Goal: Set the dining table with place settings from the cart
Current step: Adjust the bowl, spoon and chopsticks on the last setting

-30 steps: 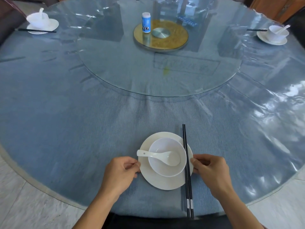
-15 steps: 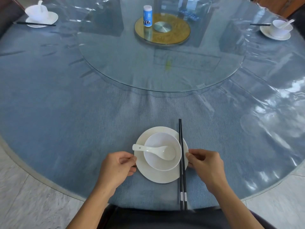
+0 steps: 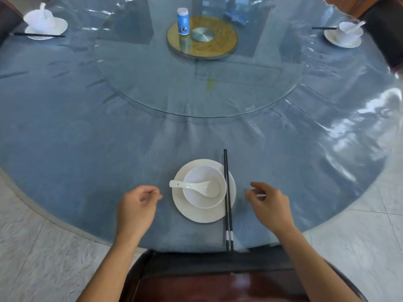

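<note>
Plate (image 3: 202,212) with bowl (image 3: 204,186), spoon (image 3: 192,186) inside, chopsticks (image 3: 227,201) across right rim, near table (image 3: 76,149) edge. Left hand (image 3: 136,209), right hand (image 3: 269,205) loosely curled, empty, flanking plate, not touching.

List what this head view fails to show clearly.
- Cart: outside the frame.
- Blue bottle label: too small to read.
- Far left setting: blurred and overexposed.
- Far right chopsticks: partly behind their plate.
- Dark chair: cut off by the bottom edge.
</note>
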Available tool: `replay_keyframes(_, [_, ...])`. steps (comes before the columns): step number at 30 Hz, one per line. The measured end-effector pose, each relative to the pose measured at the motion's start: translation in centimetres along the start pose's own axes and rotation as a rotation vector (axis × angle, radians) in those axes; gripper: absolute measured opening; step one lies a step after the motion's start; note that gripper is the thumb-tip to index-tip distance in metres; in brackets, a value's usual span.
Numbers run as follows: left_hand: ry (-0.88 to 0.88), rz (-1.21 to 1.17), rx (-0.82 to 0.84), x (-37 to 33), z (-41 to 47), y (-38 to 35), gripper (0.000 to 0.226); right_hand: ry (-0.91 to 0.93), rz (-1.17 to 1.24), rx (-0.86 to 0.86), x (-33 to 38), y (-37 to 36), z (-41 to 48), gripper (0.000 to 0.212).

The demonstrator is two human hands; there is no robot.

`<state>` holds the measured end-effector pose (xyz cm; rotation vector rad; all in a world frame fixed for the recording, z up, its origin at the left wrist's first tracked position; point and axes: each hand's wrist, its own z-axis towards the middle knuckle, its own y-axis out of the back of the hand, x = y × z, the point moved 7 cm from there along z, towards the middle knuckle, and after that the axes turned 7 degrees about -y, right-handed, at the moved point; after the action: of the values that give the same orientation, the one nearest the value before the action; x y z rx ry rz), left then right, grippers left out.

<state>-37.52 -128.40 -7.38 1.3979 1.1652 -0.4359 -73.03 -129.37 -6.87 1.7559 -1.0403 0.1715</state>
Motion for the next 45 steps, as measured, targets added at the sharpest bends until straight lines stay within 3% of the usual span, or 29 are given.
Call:
replay_keyframes(4, [-0.170,0.050,-0.150,-6.4,-1.3,1.9,0.013,-0.018,0.017,-0.081,-0.8,5.3,-1.4,0.034])
replay_keyframes(7, [-0.334,0.081,0.019,-13.0,-2.4,-2.9,0.012,-0.032,0.040,-0.170,-2.0,10.2,-2.7,0.039])
replay_keyframes(12, [-0.758,0.473,0.457,-23.9,-9.3,-17.0,0.072,-0.055,0.031,-0.287,-5.9,18.5,-3.8,0.065])
replay_keyframes(15, [-0.953,0.684,0.514,-28.1,-12.7,-24.5,0.086,-0.032,-0.110,-0.347,-9.8,23.8,-3.3,0.080])
replay_keyframes(19, [-1.081,0.768,0.446,-33.2,-16.4,-32.6,0.091,-0.024,-0.319,-0.414,-16.1,31.7,-0.8,0.090])
replay_keyframes(24, [-1.086,0.820,0.332,-39.3,-18.5,-40.9,0.095,-0.046,-0.409,-0.489,-22.6,42.4,3.3,0.094])
replay_keyframes(30, [-1.052,0.881,0.319,-46.1,-19.7,-48.4,0.096,-0.047,-0.403,-0.516,-25.2,52.1,8.8,0.093])
replay_keyframes(45, [-0.990,0.904,0.309,-67.1,-8.5,-72.9,0.096,-0.006,-0.421,-0.487,-26.7,72.7,36.5,0.094])
